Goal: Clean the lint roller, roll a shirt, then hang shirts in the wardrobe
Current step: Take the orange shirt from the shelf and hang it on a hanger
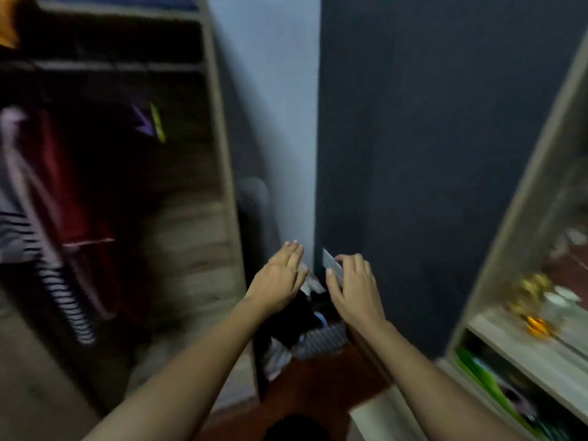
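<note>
Both my arms reach out over a dark basket (pixel 321 340) in the corner between the wardrobe and a dark wall panel. My right hand (pixel 353 288) pinches a small pale grey sheet (pixel 331 265) between thumb and fingers, held upright above the basket. My left hand (pixel 280 278) is flat with its fingers stretched out, just left of the sheet. A crumpled whitish scrap (pixel 310 283) shows under its fingertips; I cannot tell whether the two touch. Striped (pixel 19 230) and red (pixel 63 173) shirts hang blurred in the open wardrobe (pixel 219 148) on the left. No lint roller is in view.
The basket holds dark and patterned cloth. An open shelf unit (pixel 521 342) with yellow and green items stands at the right. A dark wall panel (pixel 429 154) rises straight ahead. Reddish floor (pixel 318 386) lies below my arms.
</note>
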